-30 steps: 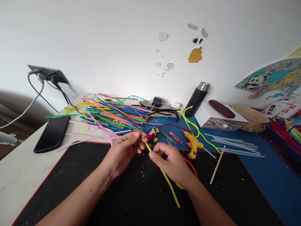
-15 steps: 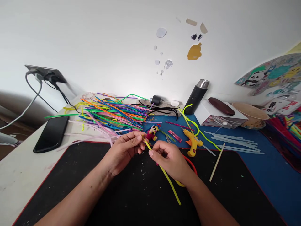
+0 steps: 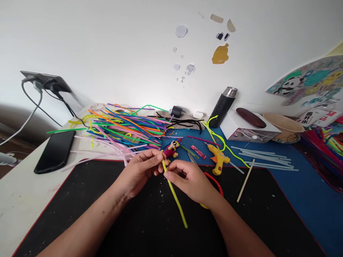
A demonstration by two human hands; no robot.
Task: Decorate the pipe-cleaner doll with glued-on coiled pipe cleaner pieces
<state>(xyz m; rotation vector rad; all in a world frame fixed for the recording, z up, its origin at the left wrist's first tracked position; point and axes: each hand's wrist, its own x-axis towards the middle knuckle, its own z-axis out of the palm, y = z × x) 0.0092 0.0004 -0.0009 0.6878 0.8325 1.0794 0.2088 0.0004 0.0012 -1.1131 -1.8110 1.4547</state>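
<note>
A yellow pipe cleaner point(image 3: 176, 199) runs between my two hands, its free end hanging toward me over the black mat. My left hand point(image 3: 144, 169) pinches its upper end between thumb and forefinger. Lower down the same stem, the thumb and fingers of my right hand point(image 3: 191, 180) close on it. Just behind the left fingertips is a small fuzzy figure point(image 3: 170, 150) in magenta, yellow and blue; whether those fingers touch it I cannot tell. A tool with a red and yellow handle point(image 3: 217, 184) lies partly hidden under my right hand and wrist.
Behind the hands lies a heap of coloured pipe cleaners point(image 3: 128, 125). To the right are a yellow glue gun point(image 3: 218, 160), clear glue sticks point(image 3: 265, 157), a pale stick point(image 3: 245, 181), a black flask point(image 3: 223, 107) and a tissue box point(image 3: 248, 130). A phone point(image 3: 55, 151) rests at left.
The free end of the yellow pipe cleaner has swung left and hangs more steeply. My right hand has shifted slightly left, closer to my left hand. The whole view has shifted a little.
</note>
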